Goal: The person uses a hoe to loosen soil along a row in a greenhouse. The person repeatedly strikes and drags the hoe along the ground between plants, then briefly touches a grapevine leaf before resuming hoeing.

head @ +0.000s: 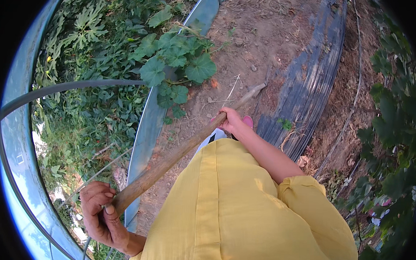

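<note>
A long wooden tool handle (172,154) runs slantwise across my front, from low at the left up to the bare soil ahead. At its far end sits a small dark metal part (265,84), perhaps a hoe's head; its shape is hard to make out. My right hand (230,119) grips the handle around its forward half, knuckles up. Down at the near, thicker end, my left hand (108,218) is curled loosely about the butt, with thumb and fingertips touching it.
Black plastic mulch film (300,88) covers a strip at the right, beside a thin irrigation hose (357,80). A bluish sheet barrier (141,137) edges the path at left, with broad-leaved plants (176,55) spilling over it. A curved pipe (74,85) crosses the left; vine leaves (396,120) hang right.
</note>
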Demonstrator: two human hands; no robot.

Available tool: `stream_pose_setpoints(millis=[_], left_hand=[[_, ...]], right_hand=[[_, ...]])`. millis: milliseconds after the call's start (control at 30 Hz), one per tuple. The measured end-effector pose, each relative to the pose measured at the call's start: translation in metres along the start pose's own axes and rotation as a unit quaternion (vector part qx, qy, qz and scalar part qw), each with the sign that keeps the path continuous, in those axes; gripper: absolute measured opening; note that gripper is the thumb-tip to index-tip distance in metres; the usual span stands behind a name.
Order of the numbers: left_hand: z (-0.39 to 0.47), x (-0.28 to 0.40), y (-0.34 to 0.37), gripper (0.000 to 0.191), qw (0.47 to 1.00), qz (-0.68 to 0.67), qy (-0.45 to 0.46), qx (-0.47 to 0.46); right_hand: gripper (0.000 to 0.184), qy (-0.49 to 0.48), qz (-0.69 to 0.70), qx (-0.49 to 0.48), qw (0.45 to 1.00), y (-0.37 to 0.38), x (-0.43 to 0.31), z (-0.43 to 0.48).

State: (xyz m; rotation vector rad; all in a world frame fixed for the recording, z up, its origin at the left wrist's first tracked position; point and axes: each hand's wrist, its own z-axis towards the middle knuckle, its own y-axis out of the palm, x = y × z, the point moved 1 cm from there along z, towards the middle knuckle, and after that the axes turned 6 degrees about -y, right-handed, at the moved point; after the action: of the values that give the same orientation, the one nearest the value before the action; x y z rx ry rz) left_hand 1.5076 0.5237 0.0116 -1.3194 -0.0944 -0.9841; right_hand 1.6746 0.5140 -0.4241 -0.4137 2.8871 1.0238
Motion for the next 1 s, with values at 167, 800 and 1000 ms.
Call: stream_pose_setpoints(millis=[167, 800, 1000], left_hand=[[-0.029, -0.02, -0.007, 0.026, 0.809, 0.552, -0.036, -0.197], [-0.248, -0.273, -0.007, 0.036, 0.797, 0.288, -0.361, -0.388], [-0.232, -0.264, -0.043, 0.032, 0.732, 0.282, -0.445, -0.432]], right_hand=[[0.011, 0.065, 0.071, 0.102, 0.99, 0.001, 0.052, 0.059], [0.027, 0.046, -0.146, 0.145, 0.978, 0.028, 0.059, -0.066], [0.034, 0.132, -0.24, 0.1, 0.956, 0.03, 0.093, -0.04]])
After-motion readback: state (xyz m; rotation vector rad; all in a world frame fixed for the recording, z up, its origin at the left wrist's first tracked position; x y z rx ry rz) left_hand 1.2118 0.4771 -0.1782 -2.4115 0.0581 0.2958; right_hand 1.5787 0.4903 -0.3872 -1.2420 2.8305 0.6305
